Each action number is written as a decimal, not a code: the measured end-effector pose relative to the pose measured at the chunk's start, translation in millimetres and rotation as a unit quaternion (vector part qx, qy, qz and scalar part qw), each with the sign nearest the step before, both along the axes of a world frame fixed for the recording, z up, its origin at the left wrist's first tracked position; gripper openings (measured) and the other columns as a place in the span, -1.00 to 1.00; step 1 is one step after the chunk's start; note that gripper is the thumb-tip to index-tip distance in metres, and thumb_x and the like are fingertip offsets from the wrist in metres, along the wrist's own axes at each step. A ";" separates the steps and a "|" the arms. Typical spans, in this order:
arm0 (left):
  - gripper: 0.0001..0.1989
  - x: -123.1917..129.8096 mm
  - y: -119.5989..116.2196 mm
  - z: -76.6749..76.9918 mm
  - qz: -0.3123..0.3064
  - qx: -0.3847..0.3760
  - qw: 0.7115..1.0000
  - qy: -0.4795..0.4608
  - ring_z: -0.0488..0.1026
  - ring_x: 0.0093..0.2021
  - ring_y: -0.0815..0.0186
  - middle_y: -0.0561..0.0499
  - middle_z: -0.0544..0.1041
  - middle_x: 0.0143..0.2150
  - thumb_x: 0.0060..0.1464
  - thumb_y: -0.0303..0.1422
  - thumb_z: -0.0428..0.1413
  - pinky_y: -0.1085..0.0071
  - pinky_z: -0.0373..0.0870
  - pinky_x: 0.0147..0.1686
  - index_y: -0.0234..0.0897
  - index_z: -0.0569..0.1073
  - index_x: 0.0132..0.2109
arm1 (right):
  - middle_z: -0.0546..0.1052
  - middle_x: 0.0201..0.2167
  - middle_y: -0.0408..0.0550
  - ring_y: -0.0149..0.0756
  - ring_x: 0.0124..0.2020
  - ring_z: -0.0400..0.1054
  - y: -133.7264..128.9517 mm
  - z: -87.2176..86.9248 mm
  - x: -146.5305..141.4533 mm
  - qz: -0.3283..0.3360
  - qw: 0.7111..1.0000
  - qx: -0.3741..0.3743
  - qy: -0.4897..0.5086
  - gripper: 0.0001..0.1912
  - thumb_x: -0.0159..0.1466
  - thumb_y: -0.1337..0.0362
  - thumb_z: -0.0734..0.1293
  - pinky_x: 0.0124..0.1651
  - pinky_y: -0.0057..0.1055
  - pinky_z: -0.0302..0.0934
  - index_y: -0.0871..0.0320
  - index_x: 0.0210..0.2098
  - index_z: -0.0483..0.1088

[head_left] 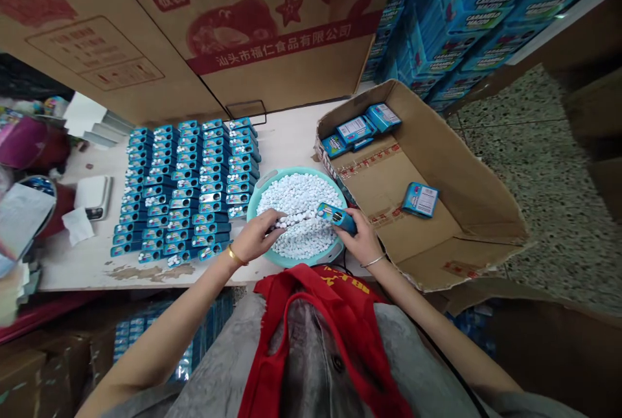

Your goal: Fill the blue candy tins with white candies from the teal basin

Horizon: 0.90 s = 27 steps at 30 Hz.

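Slim blue rectangular candy tin [336, 218] is clenched in R hand [358, 238], w/ fingers wrapped round its near end and free end sticking out past the grip. Tin is held above R side of round teal plastic basin [315, 192], not touching the candies as far as visible. Long axis is tilted, runs roughly L-R, free end aimed at L hand [253, 241]. L hand is bunched over the heap of small white round candies [299, 201]; can't tell if it's holding any.

Basin sits at near edge of pale worn tabletop [291, 139]. L of it: dense rows of blue tins [184, 185], standing close together, some w/ white candies visible. R of it: open brown cardboard box [451, 172] w/ small stack of blue-and-white packed boxes [357, 129] and one loose box [420, 199] inside. Big printed brown cartons [194, 16] sit beyond the table, stacked blue cartons [451, 16] upper R. Speckled terrazzo floor [549, 165] on R. Person wears red vest [330, 321] over grey top.
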<state>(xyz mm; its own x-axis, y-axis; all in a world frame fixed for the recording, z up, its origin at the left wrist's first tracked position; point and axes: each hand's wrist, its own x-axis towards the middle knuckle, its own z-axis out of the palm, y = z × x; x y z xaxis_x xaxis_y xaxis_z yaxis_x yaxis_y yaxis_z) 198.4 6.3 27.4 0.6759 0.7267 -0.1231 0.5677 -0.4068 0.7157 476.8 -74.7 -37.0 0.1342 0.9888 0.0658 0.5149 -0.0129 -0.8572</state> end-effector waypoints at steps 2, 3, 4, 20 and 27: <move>-0.73 4.9 3.7 19.4 -0.030 0.006 0.999 0.020 0.41 -0.21 0.26 -0.08 0.47 -0.16 0.26 -0.27 -0.03 0.32 0.38 -0.15 -0.24 0.38 0.04 | 0.48 -0.12 0.05 -0.07 -0.04 0.37 4.3 1.2 -5.2 0.025 0.999 0.007 -0.022 -0.67 0.17 0.30 0.31 0.06 -0.12 0.27 0.08 -0.05 0.34; -0.74 8.4 5.3 27.1 -0.046 0.010 0.998 0.033 0.42 -0.20 0.26 -0.09 0.47 -0.15 0.26 -0.28 -0.03 0.31 0.38 -0.14 -0.24 0.39 0.03 | 0.47 -0.10 0.05 -0.07 -0.03 0.37 6.0 1.8 -7.9 0.036 0.999 0.010 -0.029 -0.65 0.15 0.34 0.30 0.07 -0.12 0.26 0.07 -0.05 0.34; -0.75 12.3 6.9 33.8 -0.063 0.015 0.997 0.050 0.43 -0.19 0.25 -0.09 0.47 -0.14 0.26 -0.30 -0.04 0.31 0.39 -0.13 -0.25 0.39 0.02 | 0.47 -0.09 0.05 -0.07 -0.02 0.36 7.3 2.2 -10.5 0.044 0.998 0.013 -0.033 -0.62 0.14 0.38 0.28 0.09 -0.11 0.26 0.07 -0.04 0.33; -0.79 48.3 -1.6 72.1 -0.051 0.095 0.971 0.213 0.46 -0.24 0.15 -0.11 0.44 -0.30 0.25 -0.41 -0.11 0.20 0.38 -0.18 -0.20 0.42 -0.14 | 0.46 -0.06 0.06 -0.07 0.02 0.34 4.5 -7.0 -25.5 0.059 0.997 0.042 -0.005 -0.57 0.10 0.41 0.24 0.15 -0.05 0.23 0.07 -0.03 0.34; -0.78 -6.2 22.7 -28.2 0.025 0.040 0.952 0.304 0.44 -0.12 0.10 -0.15 0.43 -0.15 0.14 -0.58 -0.07 0.23 0.37 -0.18 -0.28 0.39 -0.14 | 0.46 -0.11 0.01 -0.11 -0.04 0.36 6.3 -7.0 -12.2 0.004 0.999 0.035 0.026 -0.67 0.15 0.31 0.31 0.10 -0.13 0.25 0.05 -0.07 0.33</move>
